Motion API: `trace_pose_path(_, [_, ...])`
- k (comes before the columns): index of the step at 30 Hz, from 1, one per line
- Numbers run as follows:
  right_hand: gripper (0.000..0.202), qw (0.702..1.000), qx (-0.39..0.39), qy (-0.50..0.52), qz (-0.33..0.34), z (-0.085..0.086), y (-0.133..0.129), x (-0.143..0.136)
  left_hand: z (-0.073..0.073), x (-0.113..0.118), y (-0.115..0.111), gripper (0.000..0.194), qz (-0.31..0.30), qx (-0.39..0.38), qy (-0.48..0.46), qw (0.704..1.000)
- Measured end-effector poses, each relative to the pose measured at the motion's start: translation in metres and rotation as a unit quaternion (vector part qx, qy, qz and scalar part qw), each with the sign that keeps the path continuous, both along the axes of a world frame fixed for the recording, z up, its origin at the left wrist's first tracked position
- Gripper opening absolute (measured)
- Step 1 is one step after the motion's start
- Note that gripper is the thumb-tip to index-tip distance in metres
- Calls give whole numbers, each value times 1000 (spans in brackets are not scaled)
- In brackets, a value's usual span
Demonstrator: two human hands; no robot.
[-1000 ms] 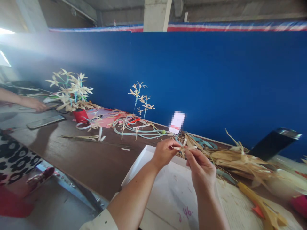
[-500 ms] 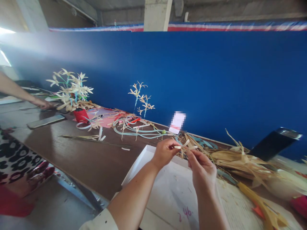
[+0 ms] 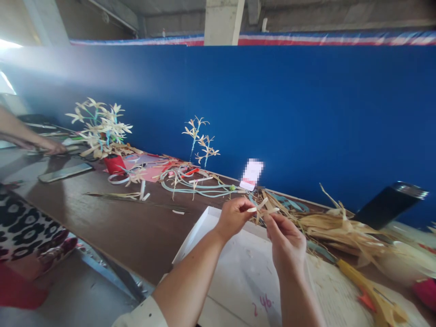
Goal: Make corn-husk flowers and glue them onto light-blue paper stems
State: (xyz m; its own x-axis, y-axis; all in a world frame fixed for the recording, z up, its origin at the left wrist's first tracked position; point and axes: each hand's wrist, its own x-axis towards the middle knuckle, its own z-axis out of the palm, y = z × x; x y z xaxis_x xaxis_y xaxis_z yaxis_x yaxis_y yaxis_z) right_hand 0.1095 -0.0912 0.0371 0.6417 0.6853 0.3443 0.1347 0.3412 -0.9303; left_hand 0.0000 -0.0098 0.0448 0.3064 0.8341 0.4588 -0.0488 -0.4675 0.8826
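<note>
Between my two hands is a small cream husk flower [image 3: 261, 210] with narrow petals. My left hand [image 3: 235, 213] pinches one side of it between thumb and fingertips. On the other side, the thumb and forefinger of my right hand [image 3: 288, 234] close on it near its centre. Both hands hover over the far edge of a white box lid [image 3: 235, 268]. Fingers partly hide the flower's middle. Just behind it lie scraps and a bunch of dried corn husks [image 3: 337, 229].
A yellow glue gun [image 3: 371, 290] lies at the lower right, near a black tumbler [image 3: 391, 204]. A lit phone [image 3: 252, 175] leans on the blue partition [image 3: 306, 113]. Husk flowers in a red pot [image 3: 115, 164] and tubing [image 3: 197, 193] stand left. Another person's hand [image 3: 51, 146] works far left.
The flower has turned slightly between my fingers, its petals now at a different angle. My hands stay nearly in place. The other person's hand has shifted slightly left.
</note>
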Motion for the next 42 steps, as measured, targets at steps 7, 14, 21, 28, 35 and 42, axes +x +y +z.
trace_pose_path(7, [28, 1000, 5, 14, -1, -2, 1, 1, -4, 1, 2, 15, -17, -11, -1, 1000])
trace_pose_path(14, [26, 1000, 5, 15, 4, -1, 1, 1, -6, 1, 2, 13, -43, -14, -6, 999])
trace_pose_path(21, [26, 1000, 1, -4, 5, -2, 1, 2, -4, 1, 2, 15, -27, -33, 14, 999])
trace_pose_path(28, [26, 998, 0, -65, -17, 1, 1, 0, -8, 2, 5, 18, -39, -29, 8, 999])
trace_pose_path(35, [27, 994, -25, -95, -38, 0, 2, 2, -3, -1, 1, 22, -63, -8, 19, 998])
trace_pose_path(42, [26, 999, -3, 18, -29, 0, 3, 6, 0, -1, 3, 31, -66, -76, 11, 995])
